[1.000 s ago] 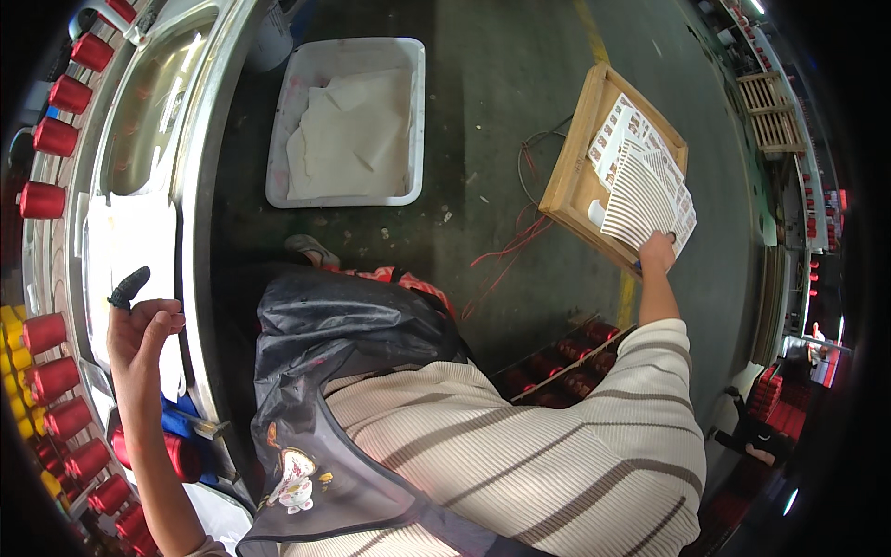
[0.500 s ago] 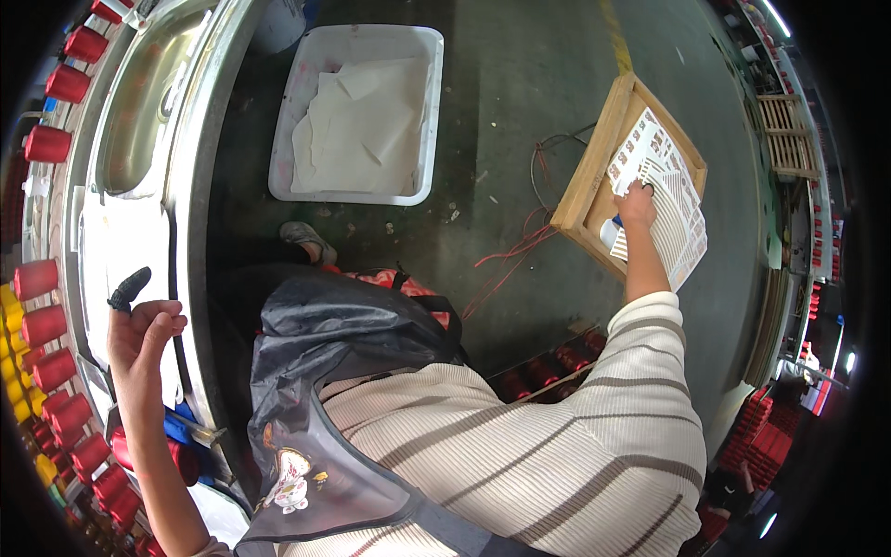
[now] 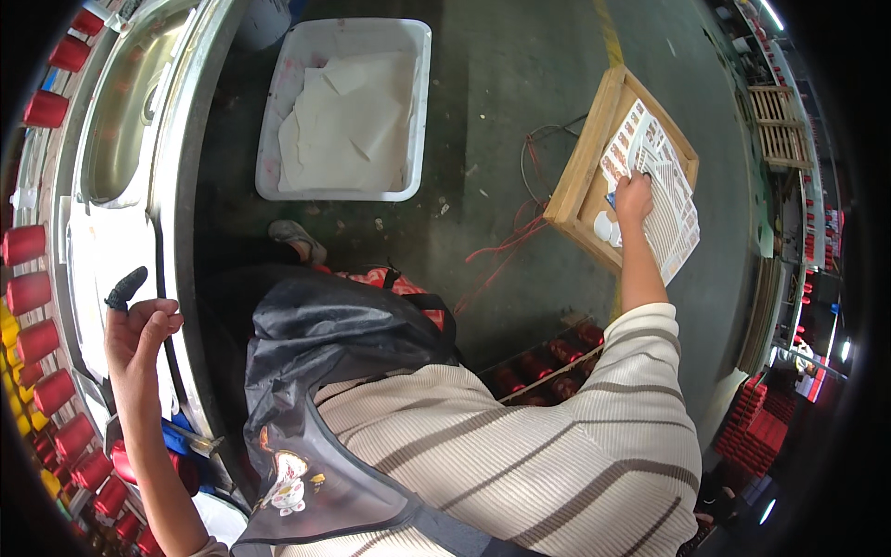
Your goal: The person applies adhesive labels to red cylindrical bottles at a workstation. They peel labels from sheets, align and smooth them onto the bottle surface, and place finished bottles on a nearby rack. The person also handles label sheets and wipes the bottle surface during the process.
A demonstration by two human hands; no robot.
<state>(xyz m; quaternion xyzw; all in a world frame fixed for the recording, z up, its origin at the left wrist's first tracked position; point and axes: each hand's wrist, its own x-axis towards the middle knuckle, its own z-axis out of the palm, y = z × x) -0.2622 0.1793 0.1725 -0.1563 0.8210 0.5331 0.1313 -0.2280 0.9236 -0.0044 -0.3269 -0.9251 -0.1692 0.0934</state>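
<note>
My right hand (image 3: 634, 199) reaches far out to the right, over a fanned stack of printed sheets (image 3: 670, 223). Its fingers are closed at the edge of the upper sheets, pinching them. The sheets are white with rows of brown-red prints and lie in a shallow wooden tray (image 3: 587, 139). A small round white piece (image 3: 605, 228) shows in the tray beside my wrist. My left hand (image 3: 137, 336) is raised over the metal-edged counter (image 3: 176, 186), holding nothing; its index finger, in a black finger cover (image 3: 126, 286), points up and its other fingers curl loosely.
A white plastic tub (image 3: 422, 111) with pale paper sheets (image 3: 348, 121) stands on the dark floor ahead. Red wires (image 3: 506, 243) trail near the wooden tray. A steel basin (image 3: 121, 139) is set in the counter, with red cups (image 3: 37, 342) along the left. Red pieces fill a crate (image 3: 529, 367) below.
The view has shifted slightly. My right hand has moved a little against the sheets, still at their upper part; the fan of sheets has shifted slightly. My left hand keeps its pose.
</note>
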